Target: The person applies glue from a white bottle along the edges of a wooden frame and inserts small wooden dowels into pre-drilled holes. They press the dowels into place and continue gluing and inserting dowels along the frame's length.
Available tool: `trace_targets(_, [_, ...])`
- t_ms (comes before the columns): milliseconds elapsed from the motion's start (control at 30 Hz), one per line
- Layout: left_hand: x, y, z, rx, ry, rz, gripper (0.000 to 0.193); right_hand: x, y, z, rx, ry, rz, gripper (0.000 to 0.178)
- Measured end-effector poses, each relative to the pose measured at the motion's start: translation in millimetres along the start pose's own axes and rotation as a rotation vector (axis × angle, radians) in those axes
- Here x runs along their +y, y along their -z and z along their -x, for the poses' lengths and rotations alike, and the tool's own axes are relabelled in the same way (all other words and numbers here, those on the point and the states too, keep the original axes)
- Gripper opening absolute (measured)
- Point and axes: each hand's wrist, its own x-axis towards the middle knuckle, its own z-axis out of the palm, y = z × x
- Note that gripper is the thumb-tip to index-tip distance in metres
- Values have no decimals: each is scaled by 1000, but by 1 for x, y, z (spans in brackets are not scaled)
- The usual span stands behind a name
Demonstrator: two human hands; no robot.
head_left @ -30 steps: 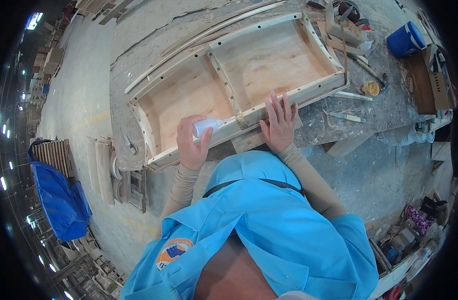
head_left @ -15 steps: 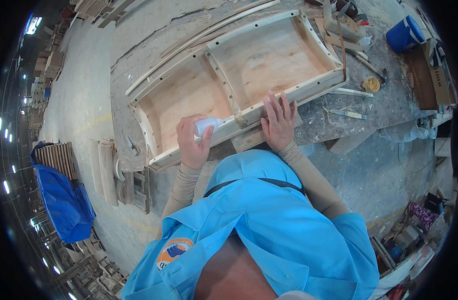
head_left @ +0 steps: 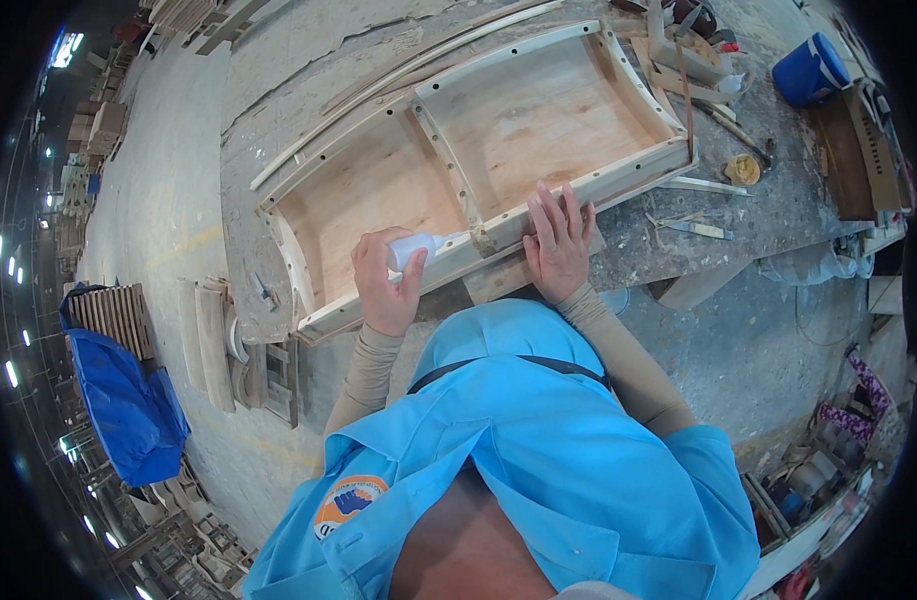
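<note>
My left hand [head_left: 387, 285] is closed around a small white squeeze bottle [head_left: 410, 252]. The bottle lies on its side, its thin nozzle pointing right along the near rail of a wooden frame [head_left: 419, 285]. Beside the crosspiece joint, the nozzle tip is close to the rail; I cannot tell whether it touches. My right hand [head_left: 559, 245] rests on the same rail, right of the joint, fingers stretched out and holding nothing. The frame has two shallow plywood-bottomed bays, curved ends and several dark holes along its rails.
The frame lies on a worn workbench [head_left: 629, 250]. To its right are a brush [head_left: 701, 229], a hammer [head_left: 744, 135], a tub of yellowish paste [head_left: 743, 169] and a blue bucket [head_left: 811, 70]. Long wooden strips [head_left: 399, 85] lie behind it. A blue tarp [head_left: 129, 410] hangs at left.
The squeeze bottle has tilted slightly, its nozzle now reaching a little further right toward the joint. My right hand has stayed put. At the far right edge, a purple patterned thing has shifted.
</note>
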Motion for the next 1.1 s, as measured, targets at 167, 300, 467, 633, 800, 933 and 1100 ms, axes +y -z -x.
trace_targets(167, [-2,-2,0,9,-2,7,23,2,-3,1,3,10,5,65])
trace_targets(300, [-2,0,-1,1,3,-12,23,2,-1,0,-1,10,8,65])
trace_targets(467, [-2,2,1,3,0,-10,23,1,-1,0,-4,7,11,64])
trace_targets(633, [0,4,2,-10,1,-5,22,1,0,-1,-4,8,18,63])
trace_targets(800, [2,2,1,-9,15,-12,23,2,-2,0,-2,10,18,63])
trace_targets(933, [3,-2,-2,5,-5,-1,23,2,0,0,-16,5,24,63])
trace_targets(1100, [-2,-5,-4,10,-27,-24,23,0,1,-1,-22,-2,24,63])
